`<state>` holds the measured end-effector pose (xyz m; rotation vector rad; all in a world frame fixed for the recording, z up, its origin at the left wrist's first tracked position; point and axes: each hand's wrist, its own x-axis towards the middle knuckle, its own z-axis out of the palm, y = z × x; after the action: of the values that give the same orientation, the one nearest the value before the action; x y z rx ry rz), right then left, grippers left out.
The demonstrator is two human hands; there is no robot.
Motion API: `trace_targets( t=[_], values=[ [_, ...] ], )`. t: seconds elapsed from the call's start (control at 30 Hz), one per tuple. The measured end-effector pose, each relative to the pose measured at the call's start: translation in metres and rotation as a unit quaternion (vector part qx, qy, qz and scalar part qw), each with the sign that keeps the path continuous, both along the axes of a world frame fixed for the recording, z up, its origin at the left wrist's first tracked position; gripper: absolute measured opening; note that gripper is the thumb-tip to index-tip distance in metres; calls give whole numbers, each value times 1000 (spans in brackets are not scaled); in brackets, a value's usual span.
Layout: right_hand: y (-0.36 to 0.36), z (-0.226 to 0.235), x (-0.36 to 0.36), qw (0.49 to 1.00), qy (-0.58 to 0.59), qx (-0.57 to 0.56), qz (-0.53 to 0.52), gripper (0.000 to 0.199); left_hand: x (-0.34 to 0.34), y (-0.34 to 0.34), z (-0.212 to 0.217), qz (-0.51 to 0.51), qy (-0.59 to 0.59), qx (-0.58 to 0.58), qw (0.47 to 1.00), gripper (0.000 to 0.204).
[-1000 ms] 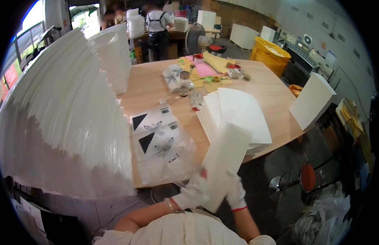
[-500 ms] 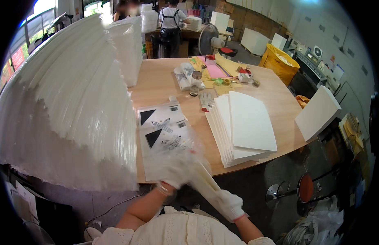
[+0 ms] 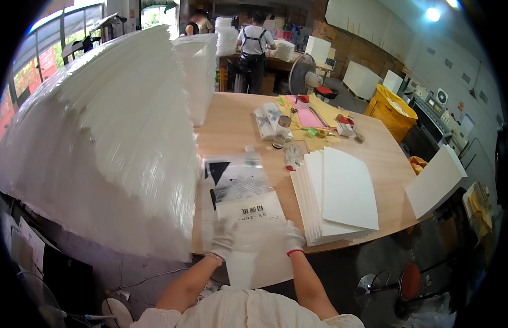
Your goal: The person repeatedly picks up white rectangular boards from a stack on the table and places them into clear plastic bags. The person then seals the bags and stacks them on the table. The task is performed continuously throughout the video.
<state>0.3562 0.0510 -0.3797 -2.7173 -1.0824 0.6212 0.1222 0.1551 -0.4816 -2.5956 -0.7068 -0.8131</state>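
Note:
A cream-white paper pack (image 3: 259, 257) with dark print lies flat in front of me, its near end reaching past the table's edge. My left hand (image 3: 223, 239), in a white glove and slightly blurred, grips its left side. The gloved right hand (image 3: 294, 237) holds the right side, its cuff trimmed in red. Beneath the pack's far end are clear plastic bags (image 3: 246, 174) printed with black triangles and crossed pencils. Whether the pack is inside a bag or only on top, I cannot tell.
A tall pile of plastic-wrapped packs (image 3: 112, 147) stands at left. To the right is a stack of white paper (image 3: 349, 191). Farther back are a glass jar (image 3: 281, 133), a spare glove (image 3: 293, 156) and tape rolls (image 3: 318, 133). A co-worker (image 3: 255, 46) stands beyond the table.
The pack has swung from a slanted position at the lower right to lie squarely before me, printed face showing. My right hand has moved up and left. The whole view has shifted slightly.

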Motion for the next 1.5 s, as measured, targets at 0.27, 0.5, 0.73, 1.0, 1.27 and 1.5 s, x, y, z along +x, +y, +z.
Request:
trace_targets(
  t=[0.27, 0.5, 0.73, 1.0, 1.27, 1.5],
  values=[
    [-88, 9, -19, 977, 56, -48, 200, 43, -45, -64, 73, 196, -236, -612, 729, 27],
    [-176, 89, -77, 943, 64, 84, 314, 30, -116, -140, 77, -107, -134, -607, 776, 32],
    [-175, 24, -33, 951, 98, 70, 285, 47, -97, -138, 136, 146, -219, -705, 659, 9],
    [-122, -37, -29, 774, 567, 280, -41, 33, -27, -89, 244, -188, -153, -512, 824, 8],
    [-19, 169, -107, 592, 630, 499, 60, 39, -117, -141, 478, -203, -96, -518, 826, 20],
    [94, 431, -177, 416, 623, 513, 419, 51, -300, -85, 621, -446, -442, -322, 709, 27]
  ],
)
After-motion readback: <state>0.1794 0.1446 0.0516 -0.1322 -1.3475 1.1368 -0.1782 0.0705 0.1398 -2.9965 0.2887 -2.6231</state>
